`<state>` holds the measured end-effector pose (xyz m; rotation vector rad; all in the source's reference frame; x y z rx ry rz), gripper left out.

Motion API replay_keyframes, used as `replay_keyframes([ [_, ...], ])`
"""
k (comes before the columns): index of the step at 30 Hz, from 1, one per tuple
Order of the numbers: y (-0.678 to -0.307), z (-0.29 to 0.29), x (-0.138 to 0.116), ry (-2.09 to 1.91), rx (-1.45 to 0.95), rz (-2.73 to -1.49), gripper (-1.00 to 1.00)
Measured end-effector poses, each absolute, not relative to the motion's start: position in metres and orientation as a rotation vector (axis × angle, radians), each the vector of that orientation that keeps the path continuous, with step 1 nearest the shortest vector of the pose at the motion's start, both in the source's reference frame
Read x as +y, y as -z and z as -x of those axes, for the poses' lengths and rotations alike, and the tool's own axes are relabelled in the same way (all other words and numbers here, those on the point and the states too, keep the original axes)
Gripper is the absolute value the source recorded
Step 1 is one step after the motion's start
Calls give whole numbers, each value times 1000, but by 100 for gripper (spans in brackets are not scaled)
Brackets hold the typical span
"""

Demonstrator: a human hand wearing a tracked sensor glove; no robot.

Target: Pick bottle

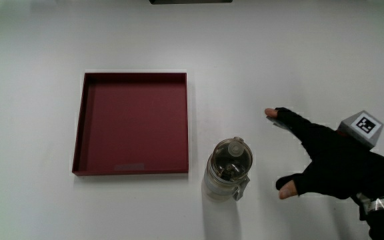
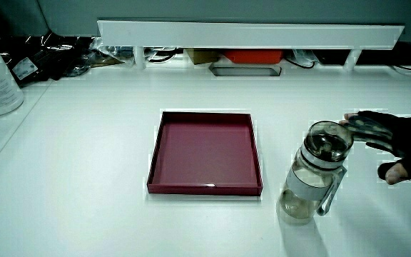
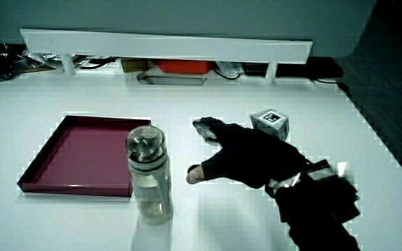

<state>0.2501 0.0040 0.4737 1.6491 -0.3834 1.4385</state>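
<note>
My hand (image 1: pixel 332 160) hovers beside the clear water bottle (image 1: pixel 228 170), fingers spread wide and holding nothing. The bottle stands upright just off the near corner of the dark red tray (image 1: pixel 79 137).

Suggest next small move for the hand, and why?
Probably slide the hand toward the bottle and close around its body. The bottle stands upright beside the red tray, untouched; the fingers are spread, and a gap remains between them and the bottle.

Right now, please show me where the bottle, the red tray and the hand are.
bottle (image 1: pixel 229 160), main view, on its cap.
red tray (image 1: pixel 132 123), main view, on its bare floor.
hand (image 1: pixel 335 163), main view, on the glove's back.
</note>
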Motion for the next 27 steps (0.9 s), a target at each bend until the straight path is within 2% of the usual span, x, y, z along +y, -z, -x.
replay_keyframes([
  [14,-503,-206,23,-1414,-370,-1529,0],
  [27,-519,-189,30,-1455,-381,-1481,0],
])
